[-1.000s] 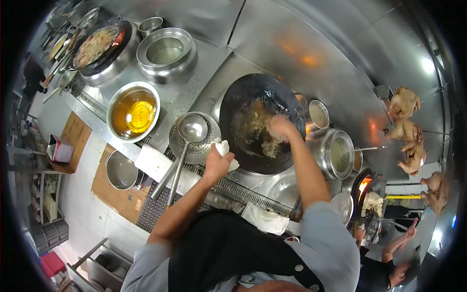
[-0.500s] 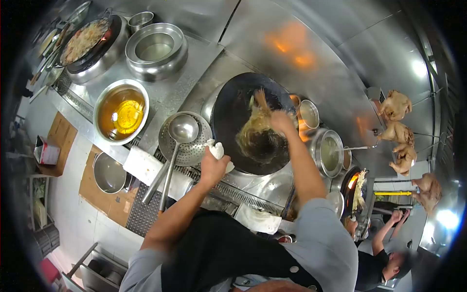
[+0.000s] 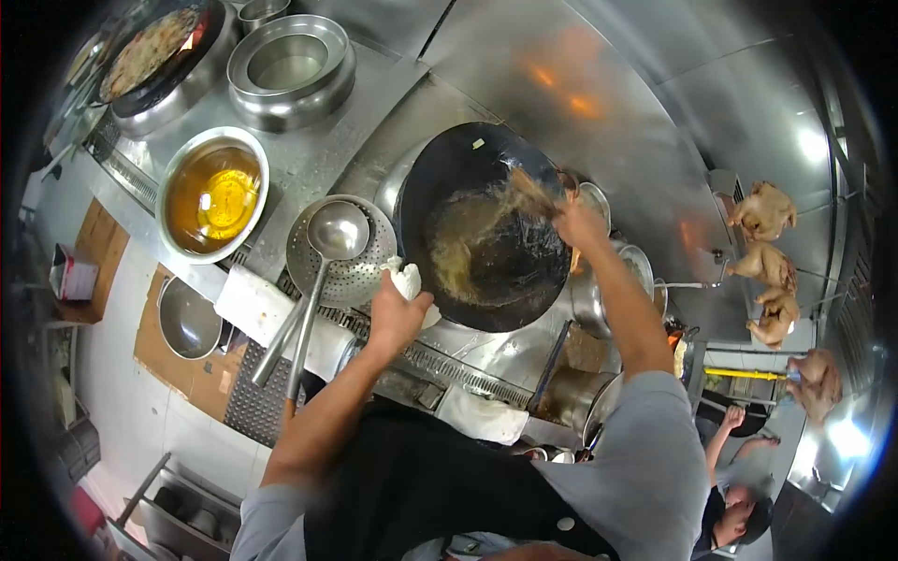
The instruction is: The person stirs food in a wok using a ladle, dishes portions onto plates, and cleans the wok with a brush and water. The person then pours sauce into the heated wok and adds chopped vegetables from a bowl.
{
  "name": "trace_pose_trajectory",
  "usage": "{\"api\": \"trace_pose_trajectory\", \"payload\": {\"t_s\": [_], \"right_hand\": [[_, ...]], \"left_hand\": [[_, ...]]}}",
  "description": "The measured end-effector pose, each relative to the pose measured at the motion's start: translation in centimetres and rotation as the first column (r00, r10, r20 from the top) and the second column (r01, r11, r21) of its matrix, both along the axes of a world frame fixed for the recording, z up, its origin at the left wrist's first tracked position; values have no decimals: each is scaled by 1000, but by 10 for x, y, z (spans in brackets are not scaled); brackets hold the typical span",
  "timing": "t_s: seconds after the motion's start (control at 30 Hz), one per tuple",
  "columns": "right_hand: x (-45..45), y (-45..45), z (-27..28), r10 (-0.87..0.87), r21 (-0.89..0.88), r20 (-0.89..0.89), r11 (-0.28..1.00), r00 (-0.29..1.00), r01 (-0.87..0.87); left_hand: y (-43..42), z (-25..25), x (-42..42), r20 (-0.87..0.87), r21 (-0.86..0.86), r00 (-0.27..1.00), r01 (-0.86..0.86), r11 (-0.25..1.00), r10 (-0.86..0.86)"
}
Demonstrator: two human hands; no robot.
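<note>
The black wok (image 3: 527, 280) is gripped at its edge by the left hand (image 3: 397, 316), fingers clamped on a white cloth (image 3: 405, 280). By the right hand (image 3: 581, 227), fingers closed around it, a brown wok brush (image 3: 530, 194) is held over the wok's inside, where murky liquid (image 3: 456, 254) is seen.

A gap is running between the left bowl (image 3: 264, 179) and wok (image 3: 524, 294); strainer (image 3: 367, 273) and ladle (image 3: 337, 232) are blocking its near end.

No lettering, label, brand, number or sign can be read here.
</note>
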State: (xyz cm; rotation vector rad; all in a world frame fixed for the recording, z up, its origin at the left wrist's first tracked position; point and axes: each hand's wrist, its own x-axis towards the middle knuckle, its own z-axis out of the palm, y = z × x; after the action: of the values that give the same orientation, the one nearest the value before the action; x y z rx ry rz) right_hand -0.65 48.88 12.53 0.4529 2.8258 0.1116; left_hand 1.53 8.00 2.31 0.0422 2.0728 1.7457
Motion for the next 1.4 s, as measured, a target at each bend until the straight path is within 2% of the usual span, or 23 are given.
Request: {"api": "trace_pose_trajectory", "payload": {"t_s": [0.03, 0.13, 0.2, 0.27, 0.37, 0.4, 0.43, 0.47, 0.5, 0.53, 0.6, 0.67, 0.7, 0.8, 0.83, 0.87, 0.93, 1.07, 1.13, 1.2, 1.27, 1.33, 1.4], "right_hand": [[-18, -12, -3, 47, 34, -145, 998, 988, -43], [25, -29, -42, -19, 67, -15, 998, 1000, 20], [97, -40, -28, 35, -129, 3, 991, 999, -34], [109, 0, -18, 8, -107, 26, 994, 1000, -5], [31, -24, -8, -120, 21, -103, 992, 987, 122], [0, -23, -42, -66, -68, -242, 996, 968, 51], [-21, -66, -46, -258, -277, -296, 945, 920, 175], [-31, -80, -99, -302, -381, -409, 914, 861, 140], [-27, -124, -104, -361, -410, -375, 891, 854, 196], [-8, -147, -114, -268, -458, -446, 888, 854, 40], [48, -186, -64, -208, -571, -196, 819, 958, 61], [108, -157, -67, -149, -544, -59, 834, 987, 93], [117, -133, -51, -226, -602, 74, 766, 971, 224], [56, -67, -36, -280, -226, 89, 929, 956, 294], [26, -55, -51, -334, -145, -26, 934, 942, 327], [8, -65, -59, -322, -152, -30, 937, 946, 314], [-10, -110, -64, -412, -325, -260, 889, 873, 323], [81, -143, -68, -246, -309, -160, 932, 956, 188], [108, -97, -47, -208, -445, -66, 882, 976, 158], [72, -63, -32, -410, -180, -24, 899, 912, 399], [22, -51, -52, -285, -197, -252, 951, 925, 240], [-5, -98, -70, -374, -269, -385, 920, 844, 285], [9, -140, -71, -360, -376, -184, 885, 915, 273]], "left_hand": [[2, 1, -1, 5, 3, 1000, -8, 1000, 8], [3, 8, 4, 31, 33, 999, -42, 999, 41], [3, 5, 5, -21, -6, 998, -54, 999, 54], [4, 10, 5, -16, -21, 999, -28, 999, 28], [1, 11, 5, -12, -32, 1000, -12, 999, 11], [2, 11, 5, -6, -22, 1000, -12, 1000, 12], [3, 12, 6, 5, -19, 1000, -16, 1000, 16], [4, 12, 7, -3, -27, 1000, -31, 999, 31], [6, 10, 7, 6, -23, 999, -35, 999, 35], [6, 7, 8, 15, -24, 999, -44, 999, 45], [11, -15, 9, -55, -92, 998, -47, 995, 42], [6, 6, 10, -58, -232, 998, -5, 973, -9], [4, 6, 15, -176, -187, 984, -44, 981, 10], [2, 9, 15, -163, -174, 987, -22, 984, -6], [0, 8, 14, -137, -184, 991, -17, 983, -8], [1, 8, 14, -107, -186, 994, -8, 983, -13], [1, 11, 15, -89, -179, 996, -4, 984, -12], [-3, 24, 17, -79, -206, 997, 7, 979, -24], [-3, 24, 15, -55, -250, 998, 20, 968, -35], [-2, 20, 16, -69, -203, 997, 33, 979, -47], [-1, 18, 14, -59, -231, 997, 27, 972, -42], [-2, 12, 15, -60, -193, 997, 35, 981, -47], [0, 16, 16, -51, -195, 997, 40, 980, -51]]}}
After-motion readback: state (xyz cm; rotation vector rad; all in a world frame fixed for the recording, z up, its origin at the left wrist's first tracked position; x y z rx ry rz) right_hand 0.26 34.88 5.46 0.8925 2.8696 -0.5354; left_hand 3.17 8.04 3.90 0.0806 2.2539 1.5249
